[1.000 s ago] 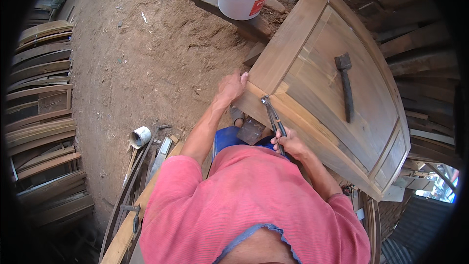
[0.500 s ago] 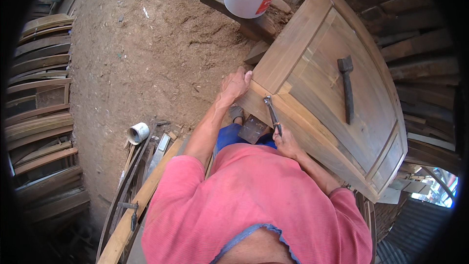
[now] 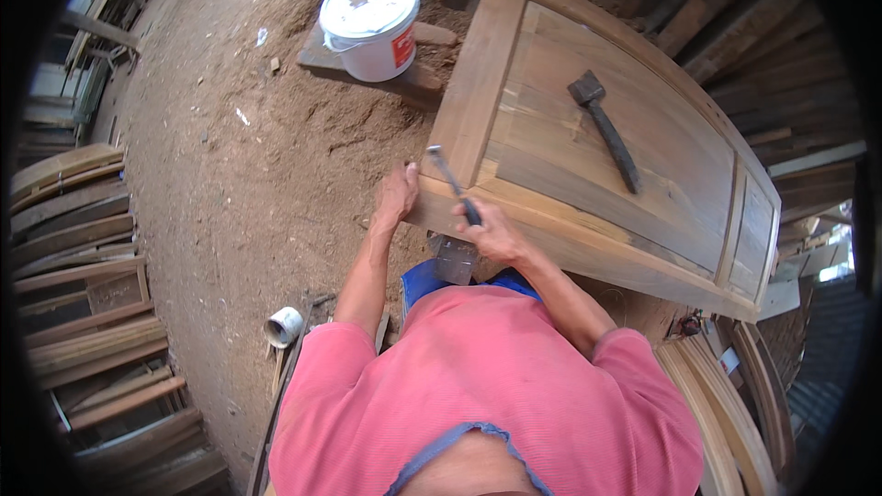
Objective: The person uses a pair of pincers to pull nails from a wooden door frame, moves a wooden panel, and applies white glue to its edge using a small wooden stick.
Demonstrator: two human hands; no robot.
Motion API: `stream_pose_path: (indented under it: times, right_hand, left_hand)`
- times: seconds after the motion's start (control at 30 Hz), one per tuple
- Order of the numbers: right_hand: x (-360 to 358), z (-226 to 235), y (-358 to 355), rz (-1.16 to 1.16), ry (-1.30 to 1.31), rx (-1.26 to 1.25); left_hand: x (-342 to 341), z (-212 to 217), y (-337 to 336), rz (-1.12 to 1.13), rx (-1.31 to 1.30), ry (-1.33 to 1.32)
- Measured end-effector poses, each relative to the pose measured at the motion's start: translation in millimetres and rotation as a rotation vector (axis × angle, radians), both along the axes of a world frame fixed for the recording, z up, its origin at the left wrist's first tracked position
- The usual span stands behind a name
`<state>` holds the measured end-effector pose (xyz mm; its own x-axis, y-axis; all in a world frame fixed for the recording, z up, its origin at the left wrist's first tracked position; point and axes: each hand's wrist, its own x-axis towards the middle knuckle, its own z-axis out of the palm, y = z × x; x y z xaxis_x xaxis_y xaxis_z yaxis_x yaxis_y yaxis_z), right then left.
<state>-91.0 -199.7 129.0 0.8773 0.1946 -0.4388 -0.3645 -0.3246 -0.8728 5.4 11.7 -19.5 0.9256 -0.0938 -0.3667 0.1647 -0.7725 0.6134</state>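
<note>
A framed wooden door (image 3: 570,119) lies flat in front of me, its near edge running from my left hand toward the right. With my left hand (image 3: 398,193) I grip the door's near left corner, fingers around the edge. In my right hand (image 3: 493,233) is a hammer (image 3: 448,173), held by its black grip. Its shiny head hangs over the door near that corner; whether it touches the wood I cannot tell. A dark mallet (image 3: 610,136) rests on the door's middle panel.
A lidded white bucket (image 3: 372,32) stands on a wooden bench (image 3: 317,53) at the far left of the door, with a piece of wood on its lid. Stacked boards (image 3: 83,294) line the left side. A white tub (image 3: 284,326) stands on the left. Curved planks (image 3: 717,404) lie at lower right.
My view has turned, so the door and bucket appear farther left. My right hand has moved the hammer closer to my left hand, its head swinging over the corner. My left hand still grips the door.
</note>
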Motion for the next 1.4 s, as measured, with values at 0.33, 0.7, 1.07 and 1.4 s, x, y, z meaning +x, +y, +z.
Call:
stream_pose_path:
  times: [0.33, 0.7, 1.07, 1.4]
  right_hand:
    - [-79.5, 5.1, -75.5, -0.114, 0.289, 0.965]
    - [-395.3, -33.8, -297.3, -1.376, 0.001, 0.721]
    - [-617.9, -48.2, -352.5, -1.830, 0.183, 0.600]
    - [-637.5, -74.4, -461.6, -1.894, -0.048, 0.943]
  left_hand:
    - [-37.8, 13.1, -39.5, -0.048, 0.478, -0.315]
    - [-231.4, 46.8, -338.9, -1.077, 0.158, -0.480]
    - [-285.4, 53.8, -411.0, -0.987, 0.418, -0.465]
    - [-282.6, 37.5, -425.6, -1.054, 0.546, -0.374]
